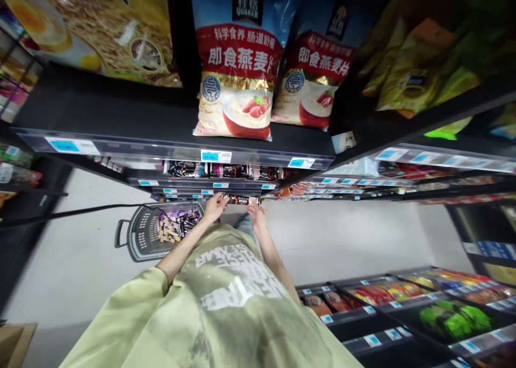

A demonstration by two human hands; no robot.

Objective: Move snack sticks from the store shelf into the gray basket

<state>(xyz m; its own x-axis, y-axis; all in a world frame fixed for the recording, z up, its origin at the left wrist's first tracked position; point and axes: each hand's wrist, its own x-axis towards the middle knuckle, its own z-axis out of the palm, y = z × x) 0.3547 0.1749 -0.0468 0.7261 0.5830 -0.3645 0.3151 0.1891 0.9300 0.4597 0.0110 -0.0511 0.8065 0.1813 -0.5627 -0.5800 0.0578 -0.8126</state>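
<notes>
A long dark wrapped packet with orange and white print point(239, 200) spans the gap between my two hands, just in front of the lower shelves. My left hand point(215, 207) pinches its left end between thumb and fingers. At the other end, my right hand point(258, 217) has its fingertips closed on the packet. The print is too small to read. Below and left of my left hand, a grey plastic basket point(143, 233) stands on the floor, with many small wrapped snacks point(177, 225) in purple, black and cream inside.
Bags of oatmeal point(242, 88) stand on the shelf point(133, 110) above my hands. Boxes of dark packets point(229, 171) sit one level lower. More stocked shelves point(387, 303) line the right. A black cable point(80, 212) crosses from the left, and a cardboard box point(16, 344) shows bottom left.
</notes>
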